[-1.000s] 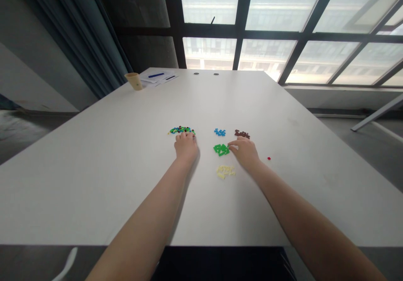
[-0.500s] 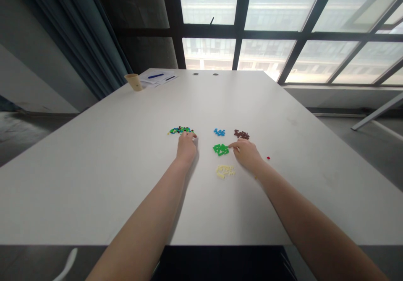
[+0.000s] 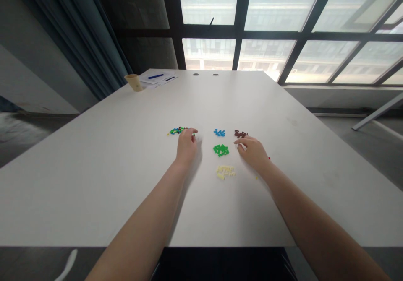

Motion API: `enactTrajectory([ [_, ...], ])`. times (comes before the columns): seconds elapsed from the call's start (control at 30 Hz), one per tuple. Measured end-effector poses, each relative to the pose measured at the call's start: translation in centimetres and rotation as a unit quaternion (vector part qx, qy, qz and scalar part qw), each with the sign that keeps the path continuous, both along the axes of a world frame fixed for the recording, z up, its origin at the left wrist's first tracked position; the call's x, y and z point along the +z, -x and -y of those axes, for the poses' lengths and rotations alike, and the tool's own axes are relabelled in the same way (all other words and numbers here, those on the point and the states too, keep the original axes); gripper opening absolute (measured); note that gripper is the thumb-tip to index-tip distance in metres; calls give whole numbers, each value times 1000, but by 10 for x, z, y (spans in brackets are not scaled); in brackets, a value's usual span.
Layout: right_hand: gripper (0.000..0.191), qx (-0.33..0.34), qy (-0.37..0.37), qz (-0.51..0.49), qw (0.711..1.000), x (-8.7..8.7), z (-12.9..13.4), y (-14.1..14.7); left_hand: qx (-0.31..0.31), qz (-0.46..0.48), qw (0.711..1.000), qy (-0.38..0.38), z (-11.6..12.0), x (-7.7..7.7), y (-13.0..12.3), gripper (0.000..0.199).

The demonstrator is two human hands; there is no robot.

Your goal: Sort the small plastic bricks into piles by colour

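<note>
My left hand (image 3: 187, 142) rests at the right end of a pile of mixed-colour small pieces (image 3: 176, 131), covering part of it. Its index finger stretches to the right, apart from the thumb, and I see nothing held. My right hand (image 3: 252, 151) is over the table between the green pieces (image 3: 221, 150) and the brown pieces (image 3: 240, 134). Its index finger and thumb point left with a gap between them. Blue pieces (image 3: 219, 133) lie behind the green ones, and pale yellow pieces (image 3: 225, 172) lie nearer me. A red piece (image 3: 269, 158) shows beside my right wrist.
The white table (image 3: 110, 180) spans most of the view. A tan cup (image 3: 134, 82) stands at the far left edge, beside papers (image 3: 154, 80) with a blue pen (image 3: 155, 76). One yellow piece (image 3: 256, 178) lies near my right forearm. Windows rise behind the table.
My right hand has drawn back to the right from the green pieces. My left hand's index finger has lifted and straightened away from the thumb at the mixed pile.
</note>
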State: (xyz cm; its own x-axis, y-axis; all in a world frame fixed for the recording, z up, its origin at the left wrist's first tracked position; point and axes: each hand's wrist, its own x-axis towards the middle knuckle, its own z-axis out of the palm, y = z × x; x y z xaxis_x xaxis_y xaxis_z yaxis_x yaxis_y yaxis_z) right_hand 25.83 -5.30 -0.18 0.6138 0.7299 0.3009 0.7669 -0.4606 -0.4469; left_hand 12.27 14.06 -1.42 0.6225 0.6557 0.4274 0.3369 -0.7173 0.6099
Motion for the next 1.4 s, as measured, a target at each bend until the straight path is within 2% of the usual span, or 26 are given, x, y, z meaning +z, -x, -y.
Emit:
enactTrajectory([
  [0.1, 26, 1, -10, -1, 1000, 0, 1, 0, -9, 35, 998, 53, 5, 7, 1, 25],
  [0.2, 26, 7, -10, -5, 1000, 1, 1, 0, -33, 66, 982, 175, 9, 9, -1, 18],
  [0.27, 25, 17, -19, -7, 1000, 1, 2, 1, -56, 101, 955, 274, 14, 8, -4, 18],
  [0.37, 24, 56, -61, 3, 997, 5, 1, 6, -84, 163, 896, 404, 28, 9, -6, 21],
  [0.47, 20, 106, -115, 15, 988, 10, 1, 12, -114, 186, 847, 484, 46, 14, -5, 26],
  [0.57, 21, 124, -144, 9, 982, 15, 0, 18, -143, 168, 809, 546, 58, 20, -3, 33],
  [0.7, 23, 181, -161, 10, 970, 18, 1, 23, -200, 148, 766, 593, 63, 25, 0, 43],
  [0.83, 24, 224, -170, 23, 959, 18, 1, 26, -247, 122, 743, 610, 65, 29, 2, 47],
  [0.97, 20, 218, -173, 23, 960, 20, 2, 27, -249, 117, 724, 633, 65, 30, 2, 44],
  [1.17, 15, 198, -173, 17, 965, 23, 3, 26, -246, 81, 657, 708, 61, 27, 3, 34],
  [1.4, 14, 201, -181, 17, 963, 21, 3, 27, -282, 56, 647, 706, 60, 24, 4, 30],
])
